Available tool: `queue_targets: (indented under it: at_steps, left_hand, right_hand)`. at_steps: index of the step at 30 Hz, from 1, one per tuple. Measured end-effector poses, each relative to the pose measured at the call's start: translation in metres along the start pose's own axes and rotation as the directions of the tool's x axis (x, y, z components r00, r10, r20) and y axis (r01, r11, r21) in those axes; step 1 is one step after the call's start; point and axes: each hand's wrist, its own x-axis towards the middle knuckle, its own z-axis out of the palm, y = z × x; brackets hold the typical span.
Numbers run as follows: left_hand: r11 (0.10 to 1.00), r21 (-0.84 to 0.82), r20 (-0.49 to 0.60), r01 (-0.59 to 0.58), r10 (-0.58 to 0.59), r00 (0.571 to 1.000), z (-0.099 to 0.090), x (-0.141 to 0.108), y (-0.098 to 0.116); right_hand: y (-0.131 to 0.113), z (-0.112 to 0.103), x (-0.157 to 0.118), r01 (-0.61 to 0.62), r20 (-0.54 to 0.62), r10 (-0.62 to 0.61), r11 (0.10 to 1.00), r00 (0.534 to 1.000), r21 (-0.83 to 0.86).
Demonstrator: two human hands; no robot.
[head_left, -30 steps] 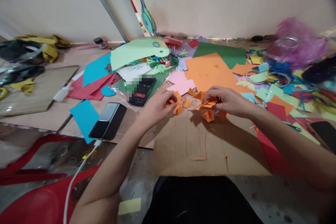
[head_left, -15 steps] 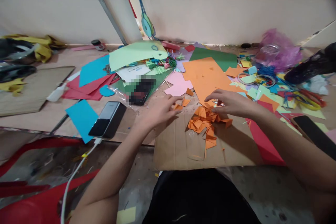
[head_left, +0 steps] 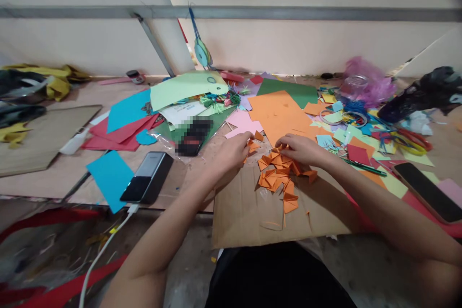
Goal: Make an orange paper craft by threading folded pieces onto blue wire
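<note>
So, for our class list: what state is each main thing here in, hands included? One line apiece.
Left hand: fingers bent at loose orange pieces; grip unclear
Right hand: fingers bent over the pile; grip unclear
Folded orange pieces: creased, heaped
Cardboard: lying flat
Large orange sheet: spread out
Power bank: cable attached
Right-hand phone: lying flat, dark
Jar: lid on
Paper discs: hanging

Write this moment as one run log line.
left hand: at loose orange pieces; right hand: at folded orange pile; pile: mostly on cardboard
</note>
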Motion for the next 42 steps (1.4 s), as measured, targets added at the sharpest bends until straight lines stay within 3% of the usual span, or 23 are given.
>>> queue_targets:
  at_steps: [2,6,8,11,13,15,19,21,25,28,32,37,42]
  left_hand:
    - [0.991,-0.132,-0.001,-0.036,0.036,0.999,-0.004,-0.008,0.005]
    - [0.915,-0.376,0.16,-0.146,0.219,0.963,-0.014,-0.029,0.022]
    - [0.924,-0.344,0.173,-0.166,0.237,0.956,-0.02,-0.041,0.028]
    - [0.979,-0.168,0.127,-0.113,0.135,0.983,-0.024,-0.066,0.032]
    - [0.983,-0.104,0.139,-0.152,0.166,0.976,-0.02,-0.086,0.036]
    - [0.971,-0.084,0.191,-0.222,0.234,0.953,-0.01,-0.107,0.042]
    - [0.909,-0.11,0.339,-0.403,0.415,0.844,0.016,-0.132,0.049]
    - [0.9,-0.095,0.354,-0.426,0.43,0.831,0.026,-0.135,0.046]
    - [0.923,-0.032,0.304,-0.384,0.375,0.876,0.033,-0.131,0.031]
    - [0.929,-0.013,0.277,-0.371,0.36,0.891,0.032,-0.129,0.019]
    - [0.932,-0.029,0.287,-0.36,0.353,0.891,0.027,-0.13,0.015]
    - [0.958,0.007,0.231,-0.288,0.279,0.932,0.026,-0.133,0.028]
    - [0.959,0.053,0.061,-0.28,0.277,0.959,0.04,-0.136,0.046]
  right_hand:
    - [0.001,-0.002,-0.003,0.011,0.005,-0.011,0.998,1.0,0.066]
    - [-0.004,-0.011,-0.001,0.015,0.04,-0.022,0.988,0.999,0.156]
    - [-0.009,-0.013,0.008,-0.005,-0.005,0.006,0.988,1.0,0.154]
    - [-0.016,-0.009,0.033,-0.013,-0.101,0.028,0.989,0.994,0.15]
    - [-0.021,-0.001,0.051,-0.03,-0.144,0.047,0.992,0.988,0.121]
    - [-0.025,0.008,0.065,-0.051,-0.151,0.059,0.997,0.987,0.055]
    - [-0.027,0.008,0.066,-0.046,-0.181,0.057,0.997,0.982,0.06]
    - [-0.023,-0.001,0.05,-0.044,-0.206,0.071,0.99,0.976,0.134]
    - [-0.012,-0.022,-0.005,-0.034,-0.23,0.103,0.957,0.968,0.29]
    - [-0.002,-0.024,-0.049,-0.046,-0.231,0.16,0.901,0.96,0.432]
    - [0.002,-0.011,-0.09,-0.08,-0.177,0.182,0.878,0.967,0.471]
    - [-0.015,0.006,-0.131,-0.044,-0.332,0.153,0.948,0.931,0.316]
    - [-0.045,0.039,-0.172,0.08,-0.208,-0.01,0.94,0.978,0.332]
